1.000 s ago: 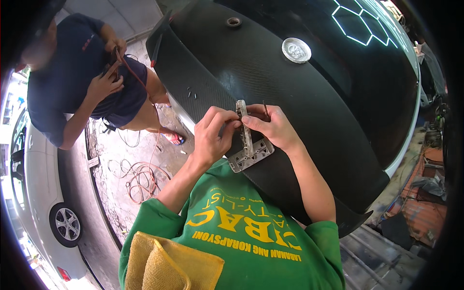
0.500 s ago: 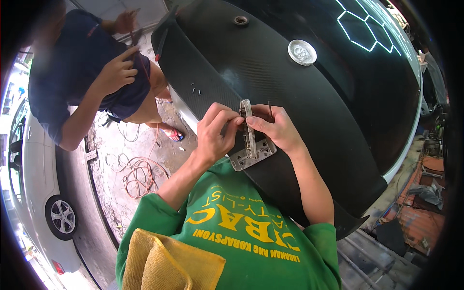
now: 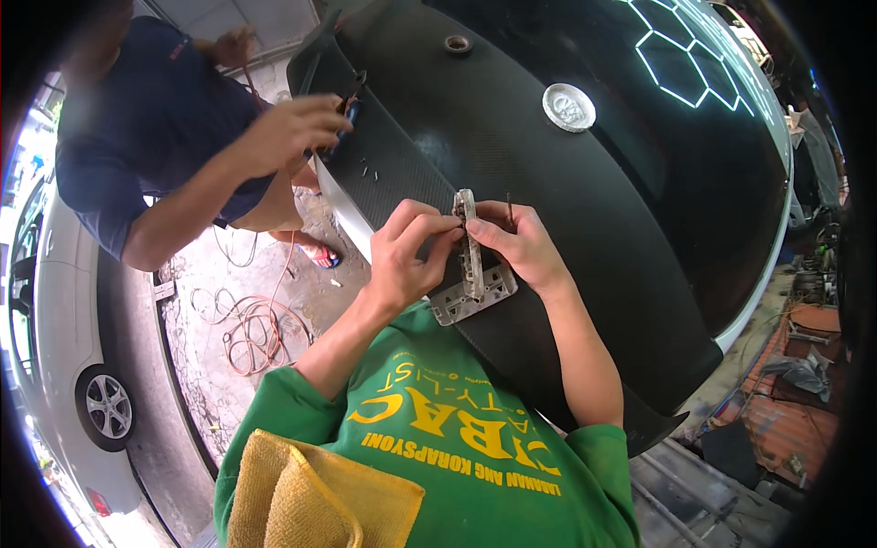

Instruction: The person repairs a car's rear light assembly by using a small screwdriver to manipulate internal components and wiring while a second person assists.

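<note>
Over the black textured car panel (image 3: 585, 274), both hands meet at a narrow, worn grey metal bracket (image 3: 471, 260) standing on edge. My right hand (image 3: 525, 242) grips it, thumb against its side and fingers behind. A thin dark rod (image 3: 510, 208) sticks up by the right fingers; whether they hold it, I cannot tell. My left hand (image 3: 406, 251) is closed in a pinch at the bracket's left side, and what lies between its fingertips is hidden. Below the bracket is a flat grey plate (image 3: 452, 306) with cut-out holes; whether the two are joined is unclear.
Small screw-like pieces (image 3: 364, 170) lie on the panel, with a tape roll (image 3: 458, 44) and a round whitish disc (image 3: 569, 107) farther off. At left, another person's hand (image 3: 306, 132) is beside a blue-handled tool (image 3: 351, 111). A coiled reddish hose (image 3: 256, 338) lies on the floor.
The other person's near arm has reached right toward the panel's edge, where the blue-handled tool now shows. My hands keep nearly the same hold at the bracket.
</note>
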`<action>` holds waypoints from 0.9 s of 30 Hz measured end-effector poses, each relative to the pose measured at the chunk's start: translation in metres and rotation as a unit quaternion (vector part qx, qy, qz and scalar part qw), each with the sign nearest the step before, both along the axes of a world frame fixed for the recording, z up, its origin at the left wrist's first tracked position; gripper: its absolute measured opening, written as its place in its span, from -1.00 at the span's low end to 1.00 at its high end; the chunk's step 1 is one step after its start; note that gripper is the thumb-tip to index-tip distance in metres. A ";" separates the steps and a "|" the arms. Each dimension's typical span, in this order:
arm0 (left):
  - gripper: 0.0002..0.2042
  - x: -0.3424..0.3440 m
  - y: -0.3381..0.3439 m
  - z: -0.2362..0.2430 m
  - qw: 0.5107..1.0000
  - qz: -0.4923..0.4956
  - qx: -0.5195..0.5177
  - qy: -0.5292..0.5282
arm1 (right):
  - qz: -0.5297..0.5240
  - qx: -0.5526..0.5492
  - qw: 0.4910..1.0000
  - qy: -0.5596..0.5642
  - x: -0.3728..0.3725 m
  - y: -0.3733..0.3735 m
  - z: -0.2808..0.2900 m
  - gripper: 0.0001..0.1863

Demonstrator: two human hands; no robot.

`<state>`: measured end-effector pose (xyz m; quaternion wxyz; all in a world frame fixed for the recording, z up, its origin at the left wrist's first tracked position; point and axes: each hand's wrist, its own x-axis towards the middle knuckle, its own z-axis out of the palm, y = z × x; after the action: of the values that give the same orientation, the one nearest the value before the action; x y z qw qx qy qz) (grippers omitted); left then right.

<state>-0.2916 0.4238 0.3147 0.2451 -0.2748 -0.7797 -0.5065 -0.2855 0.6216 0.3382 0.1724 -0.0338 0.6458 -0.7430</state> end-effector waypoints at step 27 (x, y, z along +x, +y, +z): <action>-0.83 -0.004 0.008 0.000 0.999 0.009 0.015 -0.040 | -0.006 -0.031 0.999 0.005 -0.004 0.003 -0.021 -0.56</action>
<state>-0.2953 0.4320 0.3150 0.2222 -0.2433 -0.7840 -0.5261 -0.2893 0.6245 0.3173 0.1641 -0.0392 0.6236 -0.7633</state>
